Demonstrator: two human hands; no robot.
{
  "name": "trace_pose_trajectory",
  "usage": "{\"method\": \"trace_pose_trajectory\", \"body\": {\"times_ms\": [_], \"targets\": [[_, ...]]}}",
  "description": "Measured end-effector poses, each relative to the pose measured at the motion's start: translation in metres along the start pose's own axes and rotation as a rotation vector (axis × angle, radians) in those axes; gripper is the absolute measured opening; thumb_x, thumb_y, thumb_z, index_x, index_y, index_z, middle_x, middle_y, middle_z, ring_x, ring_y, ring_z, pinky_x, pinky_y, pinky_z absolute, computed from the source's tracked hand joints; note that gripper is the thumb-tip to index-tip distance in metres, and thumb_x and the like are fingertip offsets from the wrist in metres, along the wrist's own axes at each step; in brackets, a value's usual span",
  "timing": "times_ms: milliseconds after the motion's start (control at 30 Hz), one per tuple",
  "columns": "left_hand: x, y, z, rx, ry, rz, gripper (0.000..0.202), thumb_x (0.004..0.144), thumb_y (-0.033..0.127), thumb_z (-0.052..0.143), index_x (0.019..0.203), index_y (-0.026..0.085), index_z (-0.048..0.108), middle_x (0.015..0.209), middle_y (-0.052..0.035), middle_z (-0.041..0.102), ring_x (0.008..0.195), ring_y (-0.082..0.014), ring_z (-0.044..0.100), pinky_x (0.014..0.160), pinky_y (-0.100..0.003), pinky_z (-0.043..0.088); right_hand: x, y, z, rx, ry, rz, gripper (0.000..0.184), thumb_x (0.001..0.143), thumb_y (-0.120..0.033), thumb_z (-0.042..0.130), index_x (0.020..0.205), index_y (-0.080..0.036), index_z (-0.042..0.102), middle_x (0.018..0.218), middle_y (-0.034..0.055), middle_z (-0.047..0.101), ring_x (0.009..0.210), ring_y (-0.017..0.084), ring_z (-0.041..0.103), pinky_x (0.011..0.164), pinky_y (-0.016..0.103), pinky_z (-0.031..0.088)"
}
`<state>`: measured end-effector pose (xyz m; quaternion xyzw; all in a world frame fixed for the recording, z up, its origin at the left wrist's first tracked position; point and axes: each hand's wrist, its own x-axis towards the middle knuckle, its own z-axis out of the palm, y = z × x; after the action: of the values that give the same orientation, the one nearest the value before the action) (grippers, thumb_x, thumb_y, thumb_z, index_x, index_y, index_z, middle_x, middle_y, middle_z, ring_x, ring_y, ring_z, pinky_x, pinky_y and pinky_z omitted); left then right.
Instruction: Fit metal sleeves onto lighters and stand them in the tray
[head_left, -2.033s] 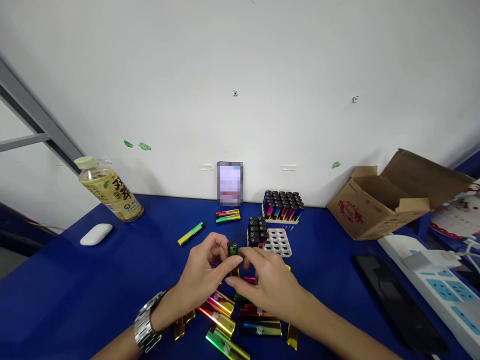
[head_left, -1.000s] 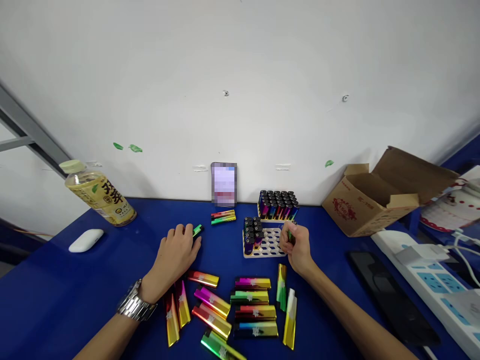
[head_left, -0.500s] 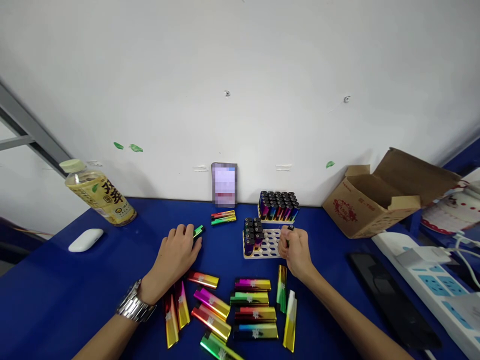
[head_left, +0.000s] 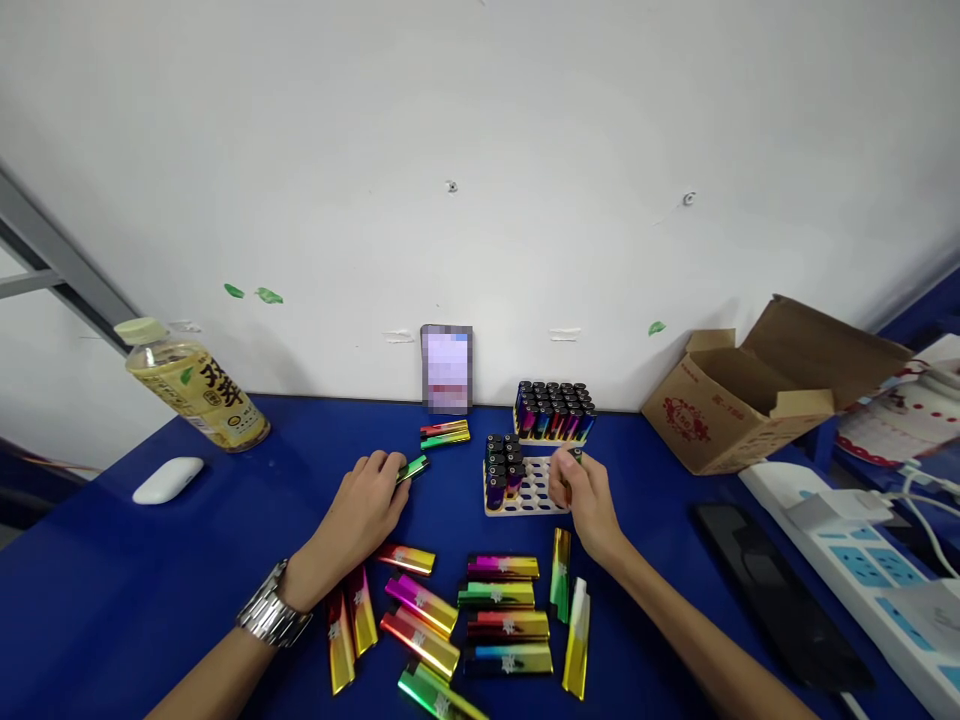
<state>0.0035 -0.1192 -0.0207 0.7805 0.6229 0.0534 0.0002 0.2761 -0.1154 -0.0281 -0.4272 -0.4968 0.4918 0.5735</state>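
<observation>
My left hand (head_left: 373, 497) is closed around a green metallic lighter (head_left: 412, 469), whose end sticks out past the thumb. My right hand (head_left: 589, 495) makes a fist at the right end of a white tray with holes (head_left: 537, 490). From the top of that fist shows the dark end of another lighter; the fingers hide the rest. Several dark-topped lighters (head_left: 497, 472) stand upright in the left side of the tray. Behind it, a second tray is packed with upright lighters (head_left: 555, 408). Shiny multicoloured lighters (head_left: 504, 627) lie flat in front of my hands.
A phone with a blurred screen (head_left: 447, 370) leans on the wall, two lighters (head_left: 444, 433) before it. At left are a drink bottle (head_left: 214, 395) and a white case (head_left: 168, 480). At right are an open carton (head_left: 712, 415), a black phone (head_left: 780, 595) and a power strip (head_left: 862, 570).
My left hand has moved slightly to the right, and more of its green lighter shows. My right hand has shifted a little left at the tray, still closed.
</observation>
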Motion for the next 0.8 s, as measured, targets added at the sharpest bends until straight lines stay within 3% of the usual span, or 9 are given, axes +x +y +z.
{"method": "trace_pose_trajectory", "body": {"times_ms": [100,167,333,400,600,700,800], "targets": [[0.000,-0.001,0.002,-0.050,0.029,0.044,0.028,0.093,0.027,0.034,0.104,0.016,0.057,0.097,-0.0106,0.061,0.088,-0.0247,0.056,0.084,-0.040,0.044,-0.001,-0.004,-0.001,-0.010,-0.054,-0.112,0.044,0.091,-0.057,0.034,0.088,-0.020,0.057,0.059,-0.0029,0.044,0.053,0.012,0.040,0.051,0.025,0.037],[-0.001,-0.002,0.003,-0.060,0.047,0.048,0.028,0.093,0.028,0.034,0.103,0.016,0.057,0.096,-0.0105,0.061,0.087,-0.0245,0.056,0.084,-0.040,0.044,-0.003,-0.006,-0.003,-0.068,-0.061,-0.163,0.039,0.093,-0.053,0.037,0.094,-0.021,0.058,0.068,-0.0005,0.049,0.063,0.015,0.046,0.059,0.027,0.041],[-0.001,-0.002,0.005,-0.087,0.068,0.059,0.026,0.093,0.029,0.036,0.102,0.018,0.058,0.095,-0.0090,0.061,0.085,-0.0236,0.057,0.081,-0.037,0.046,-0.003,-0.009,-0.012,-0.425,-0.027,-0.401,0.016,0.080,-0.036,0.065,0.076,-0.021,0.065,0.077,0.0027,0.054,0.079,0.020,0.051,0.071,0.032,0.042],[-0.001,-0.002,0.006,-0.105,0.062,0.074,0.026,0.094,0.029,0.036,0.103,0.018,0.057,0.096,-0.0089,0.061,0.086,-0.0237,0.057,0.081,-0.037,0.046,-0.002,-0.009,-0.014,-0.470,-0.040,-0.454,0.017,0.081,-0.033,0.065,0.069,-0.020,0.064,0.071,0.0018,0.051,0.072,0.018,0.050,0.066,0.030,0.042],[-0.001,-0.001,0.007,-0.142,0.048,0.094,0.026,0.095,0.030,0.037,0.106,0.017,0.056,0.097,-0.0091,0.060,0.089,-0.0237,0.057,0.085,-0.038,0.045,-0.007,-0.005,-0.007,-0.412,-0.110,-0.383,0.022,0.087,-0.031,0.055,0.069,-0.018,0.055,0.068,-0.0010,0.048,0.051,0.010,0.048,0.045,0.023,0.038],[-0.001,-0.001,0.007,-0.151,0.042,0.098,0.026,0.094,0.030,0.037,0.106,0.017,0.056,0.098,-0.0091,0.060,0.090,-0.0236,0.057,0.085,-0.038,0.045,-0.013,-0.002,-0.003,-0.293,-0.142,-0.322,0.020,0.090,-0.031,0.052,0.074,-0.019,0.052,0.075,-0.0018,0.046,0.042,0.007,0.053,0.036,0.021,0.042],[-0.001,-0.001,0.007,-0.160,0.045,0.094,0.026,0.094,0.030,0.037,0.106,0.018,0.056,0.097,-0.0090,0.060,0.090,-0.0231,0.057,0.085,-0.038,0.045,-0.016,0.000,0.000,-0.224,-0.163,-0.319,0.016,0.091,-0.029,0.051,0.079,-0.019,0.050,0.076,-0.0025,0.046,0.045,0.009,0.061,0.039,0.022,0.052]]}}
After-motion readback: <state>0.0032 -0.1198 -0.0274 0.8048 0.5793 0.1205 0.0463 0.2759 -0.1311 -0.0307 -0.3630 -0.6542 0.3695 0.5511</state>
